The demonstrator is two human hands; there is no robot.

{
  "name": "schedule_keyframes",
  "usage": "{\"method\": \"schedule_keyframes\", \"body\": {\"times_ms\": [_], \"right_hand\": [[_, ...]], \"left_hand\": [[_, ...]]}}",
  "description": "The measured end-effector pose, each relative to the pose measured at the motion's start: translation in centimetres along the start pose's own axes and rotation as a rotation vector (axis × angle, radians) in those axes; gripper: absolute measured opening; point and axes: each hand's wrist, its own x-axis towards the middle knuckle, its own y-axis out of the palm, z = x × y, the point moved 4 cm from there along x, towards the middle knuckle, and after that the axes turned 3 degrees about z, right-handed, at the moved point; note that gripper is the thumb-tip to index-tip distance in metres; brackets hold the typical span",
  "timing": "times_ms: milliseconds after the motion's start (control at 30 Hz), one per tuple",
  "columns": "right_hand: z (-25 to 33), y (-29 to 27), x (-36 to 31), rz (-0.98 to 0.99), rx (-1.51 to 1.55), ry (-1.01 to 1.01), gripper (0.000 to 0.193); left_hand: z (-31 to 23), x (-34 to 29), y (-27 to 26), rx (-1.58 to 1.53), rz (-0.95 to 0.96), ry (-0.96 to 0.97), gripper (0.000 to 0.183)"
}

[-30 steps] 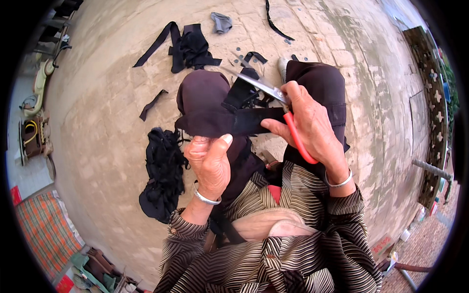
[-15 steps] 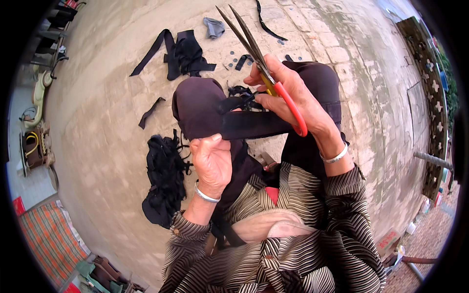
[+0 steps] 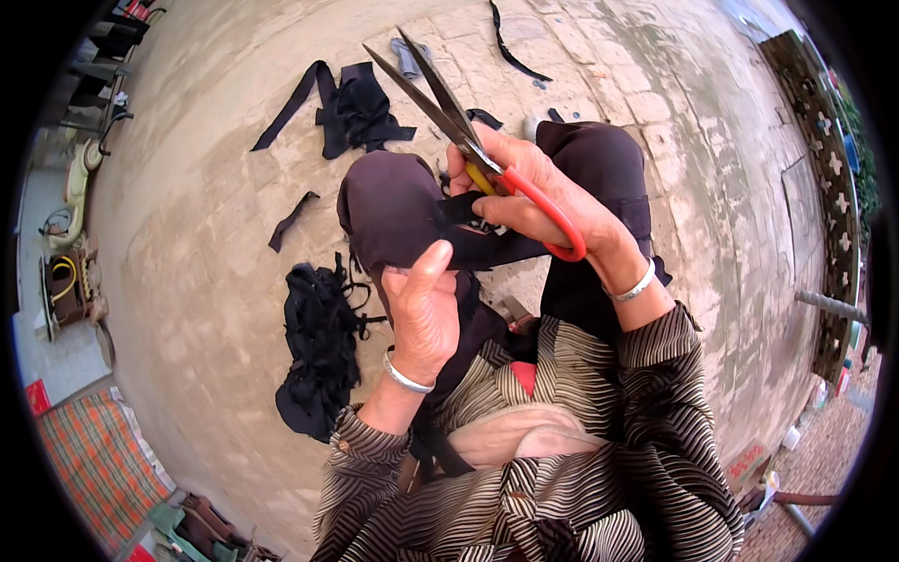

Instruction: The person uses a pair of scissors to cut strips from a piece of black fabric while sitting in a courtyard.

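My right hand [image 3: 548,192] grips a pair of scissors [image 3: 448,110] with red and yellow handles. Its long blades point up and to the far left, parted from each other. Under those same fingers is a dark cloth strip [image 3: 510,247], stretched over the gap between my knees; whether they pinch it too is hard to see. Beside its left end, at my left knee, my left hand [image 3: 423,314] has its thumb raised apart from the fingers. The fingers are partly hidden, and nothing shows between them and the thumb.
A heap of black cloth scraps [image 3: 318,347] lies on the paving left of my leg. Farther off are a black cloth piece [image 3: 361,108], a short strip [image 3: 292,221], a long strip [image 3: 510,42] and a grey cloth [image 3: 409,62]. A plaid cloth [image 3: 98,459] is at lower left.
The scissors and my right hand have shifted left and slightly nearer, and the blades have spread wider. My left thumb has lifted off the strip's edge; that hand moved slightly right.
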Motion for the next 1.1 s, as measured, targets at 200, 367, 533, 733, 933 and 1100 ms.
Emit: {"method": "schedule_keyframes", "body": {"times_ms": [200, 367, 533, 733, 933, 1100], "right_hand": [[1.7, 0.3, -1.1, 0.026, -0.279, 0.024, 0.036], [2.4, 0.8, -1.6, -0.099, -0.737, -0.207, 0.031], [0.4, -3.4, -1.2, -0.346, -0.896, -0.163, 0.021], [0.4, -11.7, -1.6, -0.625, -0.972, -0.059, 0.029], [2.3, -12.3, -5.2, -0.821, -0.729, -0.104, 0.027], [3.7, -5.7, -7.4, -0.725, -0.154, 0.019, 0.031]], "left_hand": [[0.2, -0.3, -0.5, 0.372, -0.178, -0.016, 0.009], [0.4, -0.4, 0.9, 0.378, -0.098, -0.046, 0.004], [-0.1, -2.5, 1.5, 0.474, -0.019, -0.026, 0.006], [-1.4, 0.1, 0.4, 0.47, -0.094, 0.042, 0.03], [-1.7, 0.6, 0.2, 0.407, -0.066, 0.123, 0.046], [-1.3, 0.3, 0.3, 0.412, -0.1, 0.088, 0.046]]}}
